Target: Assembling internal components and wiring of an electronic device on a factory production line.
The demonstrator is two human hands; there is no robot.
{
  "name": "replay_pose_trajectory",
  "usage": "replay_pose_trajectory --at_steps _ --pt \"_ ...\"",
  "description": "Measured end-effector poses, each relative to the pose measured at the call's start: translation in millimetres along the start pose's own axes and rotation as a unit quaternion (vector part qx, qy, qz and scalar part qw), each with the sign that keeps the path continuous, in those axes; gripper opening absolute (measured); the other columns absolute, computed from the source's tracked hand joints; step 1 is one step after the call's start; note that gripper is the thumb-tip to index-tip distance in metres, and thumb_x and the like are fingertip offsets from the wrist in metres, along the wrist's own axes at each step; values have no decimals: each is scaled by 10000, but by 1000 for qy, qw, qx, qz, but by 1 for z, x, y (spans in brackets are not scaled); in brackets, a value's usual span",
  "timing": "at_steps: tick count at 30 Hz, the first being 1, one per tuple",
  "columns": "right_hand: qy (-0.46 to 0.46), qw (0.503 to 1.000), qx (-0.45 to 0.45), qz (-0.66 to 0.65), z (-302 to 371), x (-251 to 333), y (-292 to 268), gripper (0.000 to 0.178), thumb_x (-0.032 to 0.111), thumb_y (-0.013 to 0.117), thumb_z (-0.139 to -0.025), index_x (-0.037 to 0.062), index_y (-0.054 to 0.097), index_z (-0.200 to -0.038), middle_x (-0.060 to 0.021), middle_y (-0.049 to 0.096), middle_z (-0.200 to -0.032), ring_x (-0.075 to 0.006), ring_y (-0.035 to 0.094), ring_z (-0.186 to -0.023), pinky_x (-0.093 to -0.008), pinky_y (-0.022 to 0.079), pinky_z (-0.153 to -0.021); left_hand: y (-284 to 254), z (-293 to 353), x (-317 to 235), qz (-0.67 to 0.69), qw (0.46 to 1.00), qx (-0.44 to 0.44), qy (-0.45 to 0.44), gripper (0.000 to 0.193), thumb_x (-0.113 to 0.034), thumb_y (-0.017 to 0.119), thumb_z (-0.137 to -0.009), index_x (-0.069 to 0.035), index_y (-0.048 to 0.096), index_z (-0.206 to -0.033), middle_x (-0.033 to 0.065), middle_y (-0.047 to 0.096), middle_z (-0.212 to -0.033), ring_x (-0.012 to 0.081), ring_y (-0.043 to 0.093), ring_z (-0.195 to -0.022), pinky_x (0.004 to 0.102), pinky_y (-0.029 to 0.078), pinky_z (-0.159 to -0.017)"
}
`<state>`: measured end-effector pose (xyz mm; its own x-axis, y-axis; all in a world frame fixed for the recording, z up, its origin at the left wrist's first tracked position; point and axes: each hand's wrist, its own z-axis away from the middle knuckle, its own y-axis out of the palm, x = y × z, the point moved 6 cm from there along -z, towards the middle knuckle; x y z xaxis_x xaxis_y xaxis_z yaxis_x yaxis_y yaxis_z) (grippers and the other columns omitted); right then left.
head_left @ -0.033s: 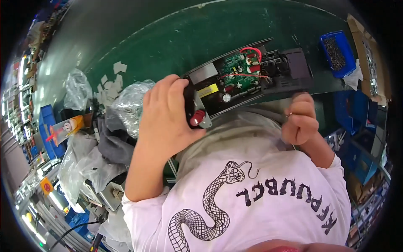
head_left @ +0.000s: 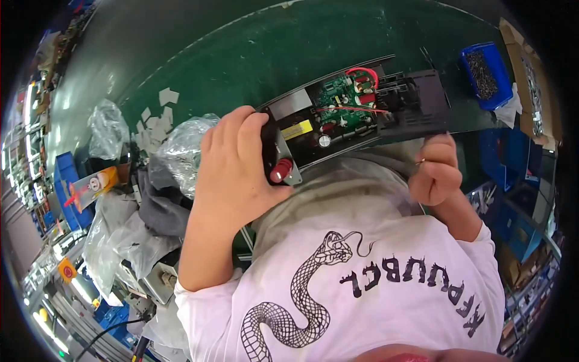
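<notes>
A long black metal housing (head_left: 354, 140) lies open and slanted across the near edge of the green table. Inside sit a green circuit board (head_left: 338, 99), red and black wires, and a yellow label (head_left: 297, 129). My left hand (head_left: 226, 166) grips its left end, fingers over the black end panel (head_left: 270, 142) and thumb below, beside round red parts (head_left: 281, 171). At the housing's right end is a flat black plate (head_left: 427, 99). Just below that end, my right hand (head_left: 435, 172) is closed; a tiny dark tip shows at its fingers, too small to name.
A blue bin (head_left: 499, 100) of small dark screws stands at the far right, beside a cardboard box (head_left: 512, 45). To the left lie white paper pieces (head_left: 169, 96), clear plastic bags (head_left: 187, 142), a dark grey cloth (head_left: 160, 208) and a blue tray (head_left: 67, 181).
My right hand has shifted very slightly right and down. The left hand has moved a touch to the left; its grip looks the same.
</notes>
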<state>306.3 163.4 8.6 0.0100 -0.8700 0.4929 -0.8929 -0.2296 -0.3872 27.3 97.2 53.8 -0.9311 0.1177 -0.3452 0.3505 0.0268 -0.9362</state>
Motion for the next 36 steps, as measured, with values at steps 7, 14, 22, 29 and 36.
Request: replay_pose_trajectory --at_steps 7,14,22,29,36 --pt "123 989 27 78 29 -43 -19 181 -55 502 -968 55 493 -1112 -155 629 -981 -270 590 -858 -379 489 -803 6 3 -3 12 999 1 -44 1021 -122 890 -457 -40 428 -1363 229 498 -1310 442 526 -1151 535 396 -997" --pt "434 782 -364 -260 33 -107 -11 134 76 540 -1035 69 525 -1168 -112 671 -1050 -196 665 -932 -308 560 -815 9 5 4 26 999 -1 -32 1012 -109 875 -446 -37 434 -1353 257 497 -1315 438 532 -1154 532 400 -977" --pt "362 725 -237 -537 36 -132 24 180 150 528 -1023 95 550 -1193 -98 662 -1048 -204 674 -921 -361 607 -783 17 1 -1 23 998 -13 -53 986 -253 947 -536 -51 409 -1338 243 505 -1394 430 512 -1234 509 418 -1042" --pt "347 698 -231 -583 49 -141 18 311 244 530 -1039 57 566 -1286 -199 639 -1198 -320 611 -1100 -476 590 -886 17 0 0 52 997 -4 -61 983 -212 953 -541 -79 401 -1343 241 489 -1414 412 512 -1242 499 410 -1059" --pt "314 587 -214 -715 39 -131 39 311 281 550 -1028 67 555 -1253 -167 630 -1135 -305 617 -1095 -484 589 -886 15 4 9 71 996 19 -43 986 -163 936 -545 -80 382 -1356 251 479 -1423 403 548 -1224 488 435 -1056"
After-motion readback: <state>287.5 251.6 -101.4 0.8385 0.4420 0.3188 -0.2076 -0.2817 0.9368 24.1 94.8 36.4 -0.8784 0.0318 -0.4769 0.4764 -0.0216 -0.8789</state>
